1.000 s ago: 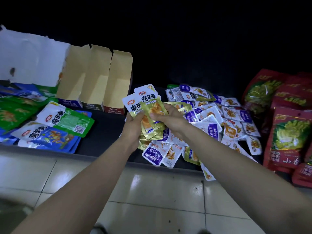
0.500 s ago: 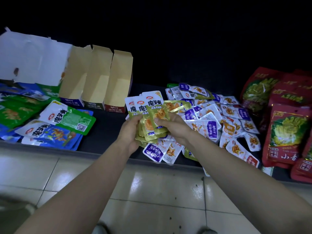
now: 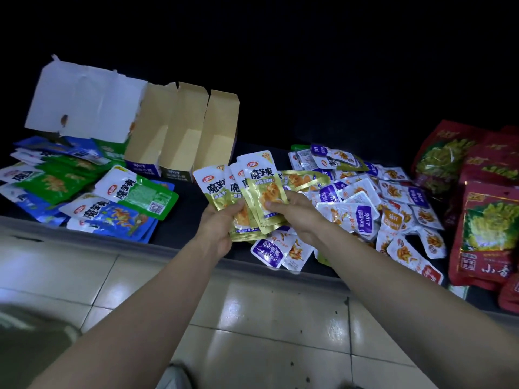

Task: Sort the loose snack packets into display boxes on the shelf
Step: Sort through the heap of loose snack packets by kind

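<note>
Head view, centre: left hand (image 3: 222,231) and right hand (image 3: 297,217) pinch fanned gold packets (image 3: 261,189), probably squaring them for upper-left display boxes (image 3: 182,136).

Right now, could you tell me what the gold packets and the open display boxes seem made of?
Gold packets: apparently glossy metallised plastic film, going by the shiny gold sealed edges. Display boxes: likely matte paperboard, going by the dull brown insides and ragged torn flap edges.
</note>
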